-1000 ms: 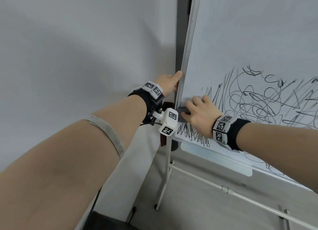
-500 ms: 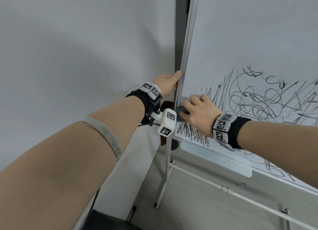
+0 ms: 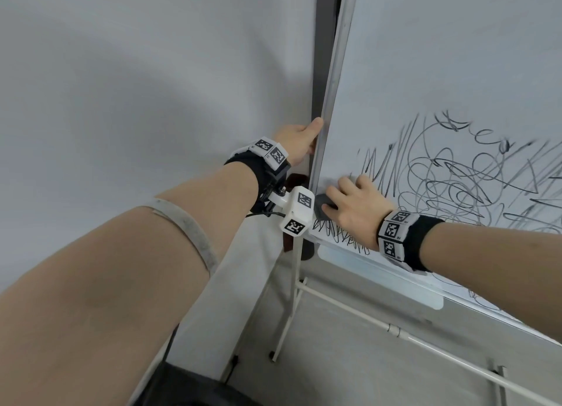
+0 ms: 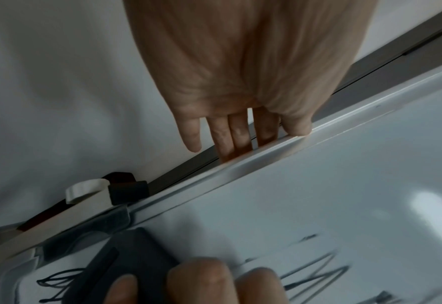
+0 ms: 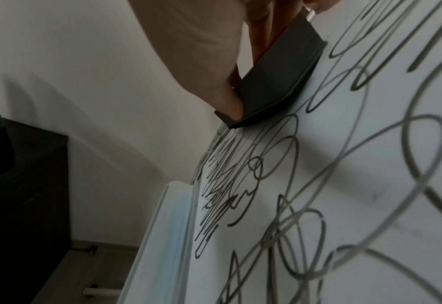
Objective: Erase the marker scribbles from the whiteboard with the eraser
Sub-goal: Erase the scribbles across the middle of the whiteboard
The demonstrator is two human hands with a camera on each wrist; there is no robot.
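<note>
The whiteboard (image 3: 425, 56) stands on an easel, its lower half covered in black marker scribbles (image 3: 456, 180). My right hand (image 3: 354, 206) grips a dark grey eraser (image 3: 321, 207) and presses it flat on the board near the left edge, just above a dense patch of scribbles (image 3: 334, 232). In the right wrist view the eraser (image 5: 279, 76) lies against the board under my fingers. My left hand (image 3: 299, 142) holds the board's left frame (image 4: 266, 150), thumb on the front, fingers (image 4: 236, 135) behind it. The eraser (image 4: 126, 265) also shows in the left wrist view.
A pale marker tray (image 3: 380, 271) runs along the board's bottom edge. White easel legs and a crossbar (image 3: 349, 308) stand below on a grey floor. A plain wall (image 3: 137, 86) is to the left, a dark cabinet (image 5: 20, 185) low beside it.
My right hand has slid the eraser slightly up and left along the board's left edge. The left hand keeps its hold on the frame.
</note>
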